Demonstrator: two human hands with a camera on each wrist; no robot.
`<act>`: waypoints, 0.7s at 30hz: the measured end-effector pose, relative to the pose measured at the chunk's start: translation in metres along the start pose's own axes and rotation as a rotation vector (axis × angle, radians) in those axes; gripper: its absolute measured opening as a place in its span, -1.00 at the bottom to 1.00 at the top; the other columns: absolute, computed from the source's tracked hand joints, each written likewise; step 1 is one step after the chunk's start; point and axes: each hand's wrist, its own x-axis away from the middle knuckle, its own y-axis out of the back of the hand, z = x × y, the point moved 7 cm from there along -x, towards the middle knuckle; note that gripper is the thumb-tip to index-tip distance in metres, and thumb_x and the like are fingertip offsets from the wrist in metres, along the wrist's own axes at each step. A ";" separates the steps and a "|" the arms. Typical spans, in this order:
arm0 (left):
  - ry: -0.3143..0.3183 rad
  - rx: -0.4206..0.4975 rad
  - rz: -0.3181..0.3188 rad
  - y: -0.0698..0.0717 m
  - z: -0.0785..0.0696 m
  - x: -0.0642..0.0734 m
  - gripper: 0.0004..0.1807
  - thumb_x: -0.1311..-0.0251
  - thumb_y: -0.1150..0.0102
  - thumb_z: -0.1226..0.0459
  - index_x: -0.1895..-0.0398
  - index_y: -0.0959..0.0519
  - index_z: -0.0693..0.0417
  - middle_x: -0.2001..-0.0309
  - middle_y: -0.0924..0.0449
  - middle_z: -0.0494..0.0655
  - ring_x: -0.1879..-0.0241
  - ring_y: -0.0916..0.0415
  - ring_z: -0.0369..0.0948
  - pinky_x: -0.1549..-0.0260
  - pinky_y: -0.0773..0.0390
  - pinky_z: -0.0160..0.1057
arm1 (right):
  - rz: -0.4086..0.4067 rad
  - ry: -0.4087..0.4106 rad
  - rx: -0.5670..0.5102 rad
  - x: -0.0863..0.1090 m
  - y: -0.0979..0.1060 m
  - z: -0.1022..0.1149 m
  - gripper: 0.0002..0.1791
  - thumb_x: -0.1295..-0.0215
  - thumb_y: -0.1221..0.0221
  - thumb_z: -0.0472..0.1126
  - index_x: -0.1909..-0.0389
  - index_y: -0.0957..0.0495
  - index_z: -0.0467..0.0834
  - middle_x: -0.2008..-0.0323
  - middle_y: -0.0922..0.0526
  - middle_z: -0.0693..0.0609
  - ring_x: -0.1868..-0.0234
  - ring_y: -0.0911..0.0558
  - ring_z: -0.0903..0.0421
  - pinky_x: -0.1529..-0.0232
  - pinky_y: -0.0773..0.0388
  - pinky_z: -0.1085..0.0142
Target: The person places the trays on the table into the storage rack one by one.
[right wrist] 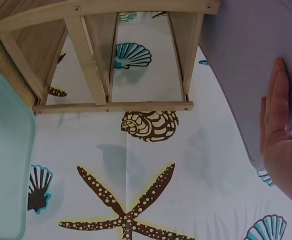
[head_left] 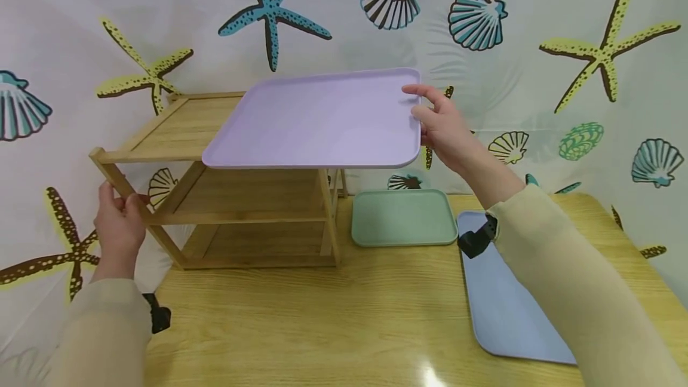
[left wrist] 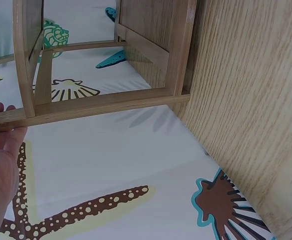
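Observation:
A large purple tray [head_left: 322,121] is held up by my right hand [head_left: 448,127] at its right edge, thumb and index finger over the rim and other fingers flat beneath. Its left part overlaps the top shelf of a three-tier wooden rack [head_left: 242,220] in the head view. From below, the right wrist view shows the tray's underside [right wrist: 250,65] beside the rack's top corner. My left hand [head_left: 120,220] grips the rack's left front leg, fingers round the wood; the left wrist view shows the fingers [left wrist: 8,137] on both sides of that leg.
On the wooden table [head_left: 322,327], a green tray [head_left: 404,218] lies right of the rack, against the back. Farther right lies a blue tray [head_left: 510,297], partly under my right forearm. A curtain [head_left: 344,11] printed with starfish and shells hangs behind and at both sides.

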 end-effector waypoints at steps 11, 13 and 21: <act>-0.028 -0.012 -0.016 0.002 -0.002 0.000 -0.51 -0.48 0.36 0.17 -0.44 -0.06 -0.13 -0.12 -0.53 0.24 -0.11 -0.48 0.11 0.32 -0.30 -0.38 | -0.017 -0.083 -0.054 -0.028 -0.032 -0.017 -0.54 -0.44 0.18 -0.36 -0.33 -0.26 -0.26 -0.18 -0.31 -0.18 0.25 -0.52 0.02 0.35 -0.55 0.34; -0.033 -0.014 -0.022 0.003 -0.003 0.000 -0.51 -0.48 0.36 0.17 -0.44 -0.06 -0.13 -0.12 -0.53 0.24 -0.10 -0.48 0.11 0.31 -0.30 -0.38 | -0.029 -0.090 -0.086 -0.031 -0.039 -0.024 -0.54 -0.44 0.17 -0.36 -0.34 -0.26 -0.26 -0.17 -0.32 -0.18 0.29 -0.53 0.03 0.36 -0.54 0.32; -0.022 -0.001 -0.014 0.001 -0.002 0.002 -0.52 -0.48 0.35 0.17 -0.43 -0.08 -0.13 -0.11 -0.54 0.22 -0.12 -0.47 0.09 0.31 -0.29 -0.38 | -0.044 -0.105 -0.102 -0.043 -0.067 -0.047 -0.53 -0.44 0.14 -0.33 -0.34 -0.28 -0.21 -0.10 -0.40 -0.21 0.45 -0.57 0.06 0.43 -0.54 0.32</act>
